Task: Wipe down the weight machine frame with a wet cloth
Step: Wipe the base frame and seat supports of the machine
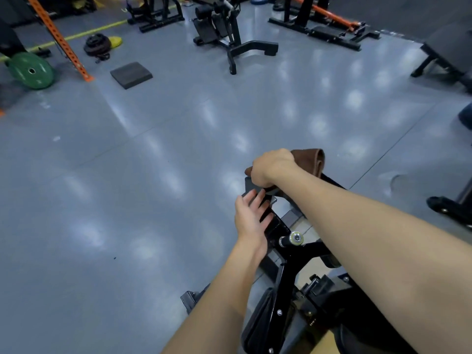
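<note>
A round green weight plate (30,70) is seen lying on the grey gym floor (153,162) at the far left, beside a slanted orange perforated steel upright (59,39). A stack of dark round weight plates (97,46) is noted just beyond it, with a flat square dark grey foam pad (131,74) lying apart on the floor to their right. A black padded exercise machine (229,34) is observed at far centre.

In the near centre, the left hand (251,221) is held with fingers straight and relaxed, laid against the black steel weight machine frame (286,272) just below its upper end; nothing is grasped by it. A chrome round peg end (296,238) is seen projecting from the frame just right of that hand.

Slightly farther and to the right, a brown folded cloth (313,160) is gripped by the right hand (270,167), fingers curled over it, and is pressed onto the far end of the frame. Whether the cloth is wet cannot be told.

A black bench frame (329,31) with an orange bar is recorded at far right
</note>
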A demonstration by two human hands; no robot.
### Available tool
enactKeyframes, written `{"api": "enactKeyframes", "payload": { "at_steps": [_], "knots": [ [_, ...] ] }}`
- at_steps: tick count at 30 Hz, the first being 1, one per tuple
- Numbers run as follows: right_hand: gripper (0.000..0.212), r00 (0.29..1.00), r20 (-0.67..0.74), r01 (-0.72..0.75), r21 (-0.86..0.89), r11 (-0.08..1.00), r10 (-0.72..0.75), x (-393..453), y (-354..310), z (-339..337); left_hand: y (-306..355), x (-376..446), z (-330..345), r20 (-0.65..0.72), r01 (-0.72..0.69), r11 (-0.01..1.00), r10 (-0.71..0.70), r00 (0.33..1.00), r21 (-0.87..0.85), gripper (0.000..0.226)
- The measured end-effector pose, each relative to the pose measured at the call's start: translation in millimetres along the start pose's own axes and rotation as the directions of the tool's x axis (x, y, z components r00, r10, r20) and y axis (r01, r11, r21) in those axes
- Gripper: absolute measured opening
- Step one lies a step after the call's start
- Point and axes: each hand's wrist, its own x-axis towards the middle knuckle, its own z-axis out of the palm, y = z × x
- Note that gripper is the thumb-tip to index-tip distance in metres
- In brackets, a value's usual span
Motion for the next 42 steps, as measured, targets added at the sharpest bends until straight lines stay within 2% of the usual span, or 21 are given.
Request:
{"api": "enactKeyframes", "payload": {
  "at_steps": [4,7,11,16,21,24,26,28,32,37,42],
  "knots": [
    [0.039,0.997,0.079,0.01,0.037,0.999,-0.013,-11,8,-10,7,3,-5,0.001,0.048,0.998,-0.048,0.999,-0.049,0.057],
    [0.029,0.994,0.091,-0.073,0.054,0.996,0.068,-37,28,-14,9,3,-6,0.026,0.071,0.997,-0.07,0.997,-0.043,0.058],
    [0.036,0.983,0.075,-0.17,0.074,0.983,0.165,-46,29,-13,10,3,-11,0.063,0.11,0.992,-0.106,0.992,-0.063,0.06],
    [0.043,0.995,0.077,-0.055,-0.007,0.998,0.055,8,-23,-2,15,11,-21,0.116,0.18,0.98,-0.169,0.979,-0.09,0.062],
    [0.043,0.998,0.051,0.033,-0.06,0.998,-0.03,26,-29,5,25,24,-45,0.046,0.19,0.981,-0.188,0.981,-0.034,0.058],
    [0.044,0.994,0.059,-0.086,-0.032,0.996,0.088,2,4,-3,31,26,-64,0.016,0.179,0.983,-0.18,0.984,0.051,0.056],
    [0.042,0.972,0.079,-0.225,0.065,0.972,0.22,-16,30,-6,35,30,-65,0.033,0.165,0.982,-0.169,0.985,0.094,0.056],
    [0.043,0.962,0.08,-0.272,0.156,0.949,0.262,-25,41,-5,40,33,-56,0.065,0.165,0.981,-0.172,0.983,0.103,0.057],
    [0.049,0.968,0.111,-0.239,0.14,0.961,0.225,9,20,-6,41,44,-30,0.102,0.185,0.983,-0.185,0.977,0.003,0.059],
    [0.046,0.989,0.132,-0.066,0.037,0.997,0.061,51,-11,5,39,49,-29,0.071,0.193,0.979,-0.189,0.979,-0.059,0.06],
    [0.045,0.997,0.074,-0.029,0.111,0.993,0.021,16,7,-3,43,42,-24,0.065,0.192,0.979,-0.188,0.98,-0.075,0.057]
  ]
}}
